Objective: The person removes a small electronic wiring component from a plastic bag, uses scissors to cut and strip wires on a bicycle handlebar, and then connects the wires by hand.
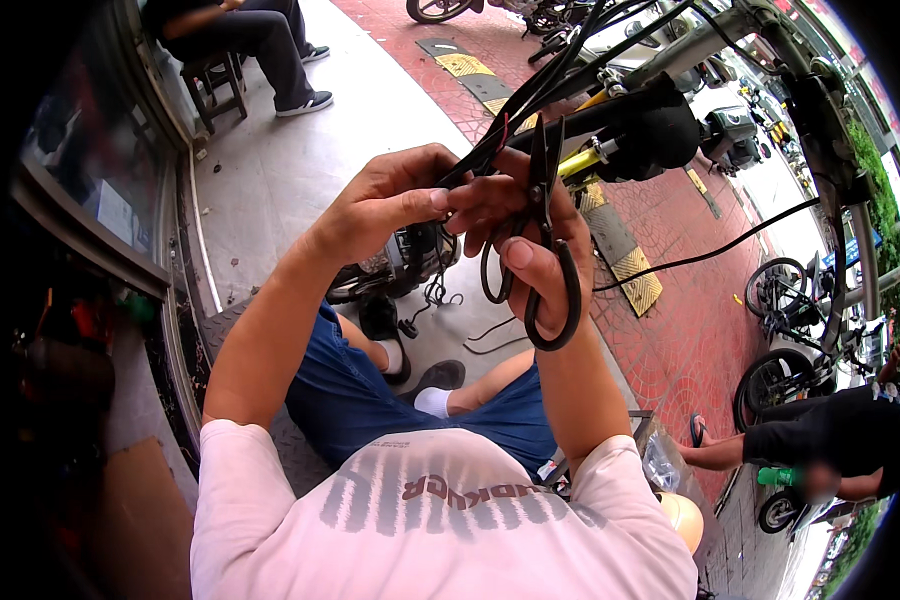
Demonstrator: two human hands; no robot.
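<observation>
The scissors point(540, 190) sit at one o'clock from the middle of the view, points toward twelve and loops toward six. The right hand point(530, 262) has its grip closed around their handles, thumb laid across by the larger loop; the blades stand slightly apart. Its fingers reach toward ten, to the cables point(518, 108). The left hand point(385, 200), at eleven, pinches these cables between thumb and fingers, touching the right fingers.

The cables are thin, black and bunched, and run from the left grip toward one o'clock, near a silver tube point(698, 48). They look light and springy: bendy across, firm along their length, likely to fan out if held loosely. The sheath looks smooth and may slide, so a firm pinch close to the blades should steady the strand best. A red wire point(503, 133) among them looks thinner and easier to nick.

The scissors look like stiff metal with rather more weight, and the rounded loops should be the secure place to hold, with fingertips clear of the blades. The left fingers lie at nine o'clock from the pivot, near enough to call for care.
</observation>
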